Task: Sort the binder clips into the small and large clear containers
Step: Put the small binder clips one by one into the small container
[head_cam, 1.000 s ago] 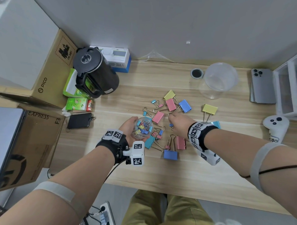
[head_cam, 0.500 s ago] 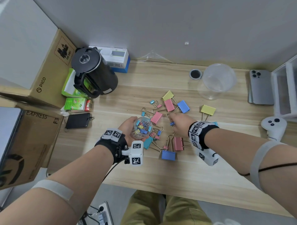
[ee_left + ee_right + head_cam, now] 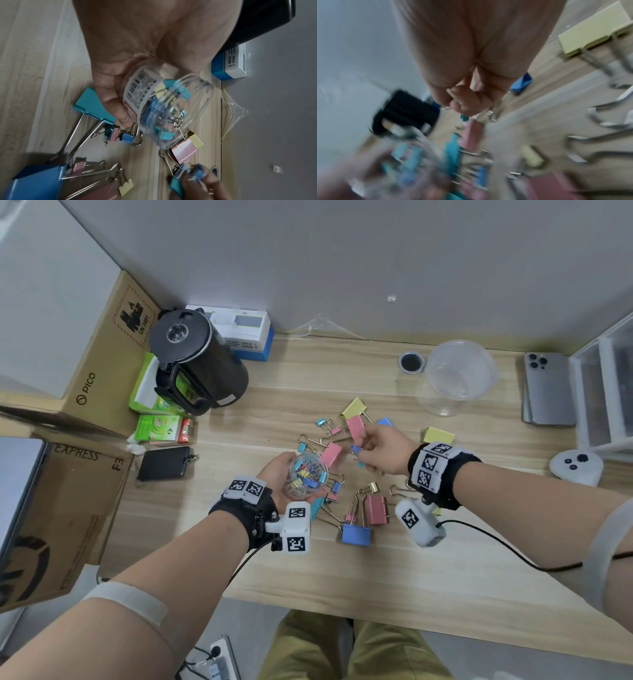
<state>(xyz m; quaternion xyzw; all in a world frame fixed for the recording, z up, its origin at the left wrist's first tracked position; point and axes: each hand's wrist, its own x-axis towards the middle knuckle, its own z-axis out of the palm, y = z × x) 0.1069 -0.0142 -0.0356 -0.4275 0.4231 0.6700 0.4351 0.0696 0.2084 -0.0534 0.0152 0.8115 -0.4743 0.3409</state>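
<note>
Currently, per item:
left hand [image 3: 281, 474]: fingers and thumb curled round the small clear container [image 3: 307, 474], lifted off the table, mouth tipped toward the right hand; left wrist view shows the thumb pressed on its barcode label.
small clear container contents: a heap of small binder clips, blue, yellow, pink, teal.
right hand [image 3: 383, 451]: raised above the clip pile, just beside the container mouth, not touching it. Fingertips pressed together, pinching small clips [image 3: 357, 453], one blue and one teal. Right wrist view is blurred; it only shows curled fingers.
large clear container [image 3: 457, 376]: upright near the table's far edge, toward the right corner, well apart from both hands. Looks to hold nothing; clear walls make that hard to confirm.
loose clips, mid-table: large pink clip [image 3: 354, 428] and yellow clip [image 3: 354, 408] touching, on the far side of the pile; another pink clip [image 3: 331, 454] just beside the small container; lone yellow clip [image 3: 438, 435] to the right, partly behind the right wrist.
loose clips, near side: large blue clip [image 3: 356, 534] and large pink clip [image 3: 376, 509] side by side, wire handles overlapping; teal clip [image 3: 317, 506] partly under the left hand.
table [image 3: 376, 583]: light wood.
other items: black kettle [image 3: 197, 364] at the far left corner; grey phone [image 3: 547, 388] by the right edge; white controller [image 3: 576, 467] nearer along that edge.
</note>
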